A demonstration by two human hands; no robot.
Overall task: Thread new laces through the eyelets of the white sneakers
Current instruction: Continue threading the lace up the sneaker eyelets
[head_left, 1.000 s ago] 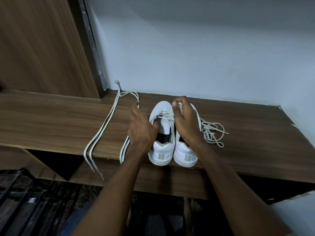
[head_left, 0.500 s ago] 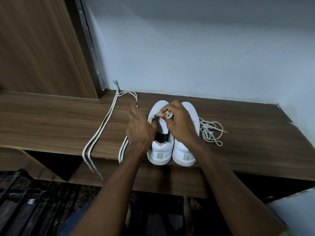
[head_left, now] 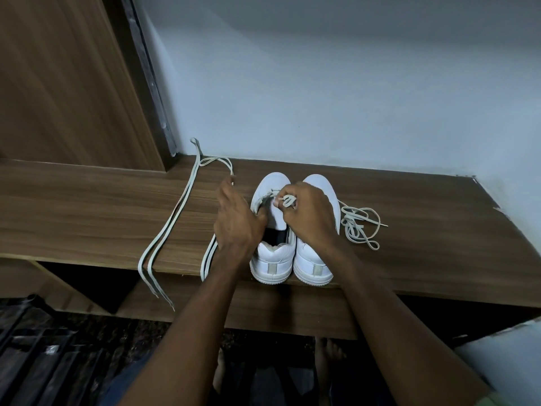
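Both forearms are bare; no sleeves, rings or watch are seen on the left hand (head_left: 237, 227) or right hand (head_left: 310, 218). Bare feet (head_left: 329, 351) are seen below.

Matt wood-grain shelf (head_left: 409, 230); smooth white sneakers (head_left: 275, 259); cloth laces (head_left: 358, 227).

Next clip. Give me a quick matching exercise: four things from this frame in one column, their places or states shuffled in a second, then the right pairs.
1. flat laces
2. tangled lace
3. right hand
4. left sneaker

A. pinching a lace loop
B. bunched up right of the shoes
C. stretched out, ends hanging over the shelf edge
D. steadied by the left hand

Pairs: 1-C, 2-B, 3-A, 4-D
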